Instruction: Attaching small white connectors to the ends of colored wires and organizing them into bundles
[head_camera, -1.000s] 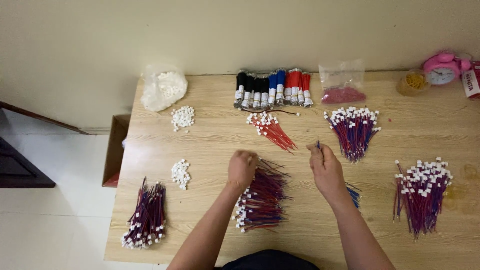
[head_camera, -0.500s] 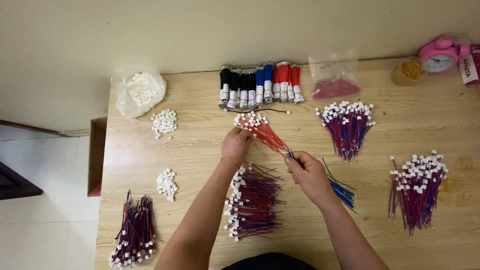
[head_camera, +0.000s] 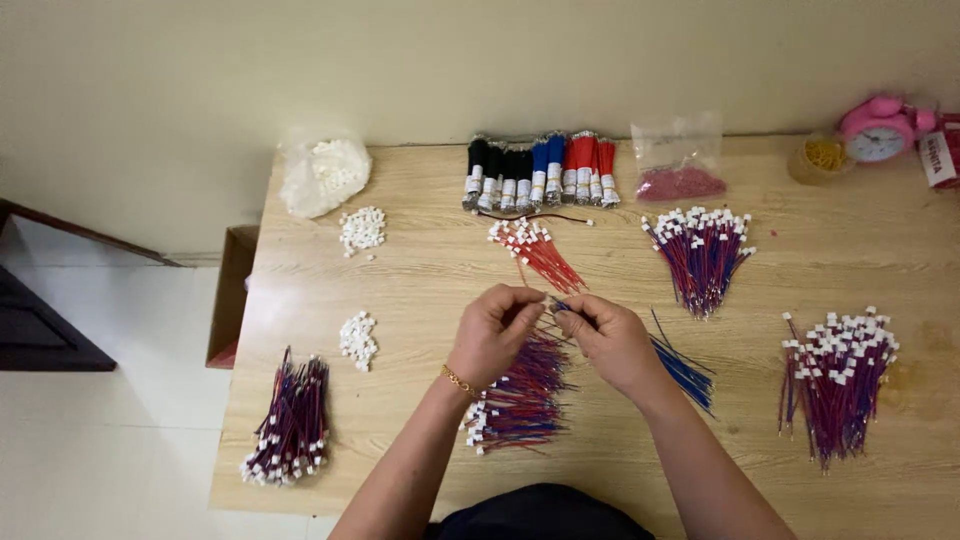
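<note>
The fingers of the left hand and the right hand are pinched together over the middle of the worktop, closed on something small between them, apparently a thin wire end; whether a white plug is there too is too small to tell. It looks like the fitting step, joining a wire to its connector, and it calls for a steady, fine alignment at the fingertips. Directly under the hands lies a bundle of red and blue wires with white ends, loose blue wires just to the right, and red wires just beyond. Small heaps of white plugs sit to the left, well apart.
</note>
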